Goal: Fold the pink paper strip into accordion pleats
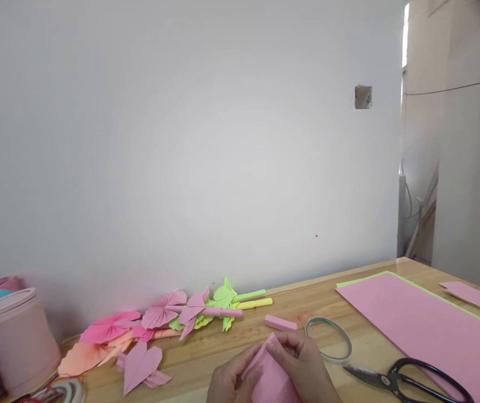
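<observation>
A folded sheet of pink paper (pixel 270 380) is held up at the bottom middle of the head view, its upper corner pointing away from me. My left hand (pixel 233 376) is closed on its left edge, thumb on top. With thumb and fingers pinched, my right hand (pixel 302 361) grips it near the upper corner. The paper's lower part is cut off by the frame. Just beyond my hands lies a small pink folded strip (pixel 280 323). A roll of tape (pixel 329 339) rests right of my right hand, and black-handled scissors (pixel 403 380) lie farther right.
Folded paper fans with rolled paper handles (pixel 223 312) lie along the wall. A pink paper heart (pixel 142 366) sits left of my hands. At far left stands a pink canister (pixel 18 341). Large pink sheets (pixel 428 336) cover the table's right side.
</observation>
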`<state>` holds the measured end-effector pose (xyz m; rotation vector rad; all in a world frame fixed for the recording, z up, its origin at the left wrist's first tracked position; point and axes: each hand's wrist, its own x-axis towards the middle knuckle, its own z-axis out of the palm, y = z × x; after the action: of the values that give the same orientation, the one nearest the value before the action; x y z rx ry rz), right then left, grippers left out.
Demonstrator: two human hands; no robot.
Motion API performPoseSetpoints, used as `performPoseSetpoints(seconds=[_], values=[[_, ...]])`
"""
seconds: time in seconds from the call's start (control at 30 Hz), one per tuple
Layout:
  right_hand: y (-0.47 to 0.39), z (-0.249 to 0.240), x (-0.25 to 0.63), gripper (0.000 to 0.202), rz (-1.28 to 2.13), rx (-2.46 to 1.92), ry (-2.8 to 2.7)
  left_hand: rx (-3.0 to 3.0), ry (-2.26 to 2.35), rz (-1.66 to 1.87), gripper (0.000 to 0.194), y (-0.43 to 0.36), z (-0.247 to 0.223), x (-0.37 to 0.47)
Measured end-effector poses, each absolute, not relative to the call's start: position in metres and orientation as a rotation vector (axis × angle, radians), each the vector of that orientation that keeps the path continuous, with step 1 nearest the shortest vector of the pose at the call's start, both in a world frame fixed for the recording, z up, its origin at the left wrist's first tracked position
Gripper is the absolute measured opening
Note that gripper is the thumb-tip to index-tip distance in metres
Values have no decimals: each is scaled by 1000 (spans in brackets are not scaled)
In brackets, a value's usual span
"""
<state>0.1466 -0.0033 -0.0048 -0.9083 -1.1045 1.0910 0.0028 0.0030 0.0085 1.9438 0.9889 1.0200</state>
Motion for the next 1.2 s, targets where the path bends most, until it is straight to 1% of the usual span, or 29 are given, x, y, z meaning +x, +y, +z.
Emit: performPoseSetpoints(seconds=[0.2, 0.33, 0.67, 0.97, 1.2], values=[[-3, -3, 145, 16, 1158, -803, -1139, 1932, 952, 1042, 32, -1, 17, 5], [0, -11, 145, 20, 1202, -798, -1115, 1913, 941, 1061, 30, -2, 15, 5], [0, -16, 141, 20, 1133, -874, -1162, 1833, 1002, 1199, 22, 3, 4, 5], [0, -13, 142, 18, 1101, -992, -1153, 1811, 1013, 1131, 21, 0, 13, 5], [-1, -11, 140, 18, 1041, -1008, -1180, 1771, 1030, 1063, 25, 4, 6, 3]])
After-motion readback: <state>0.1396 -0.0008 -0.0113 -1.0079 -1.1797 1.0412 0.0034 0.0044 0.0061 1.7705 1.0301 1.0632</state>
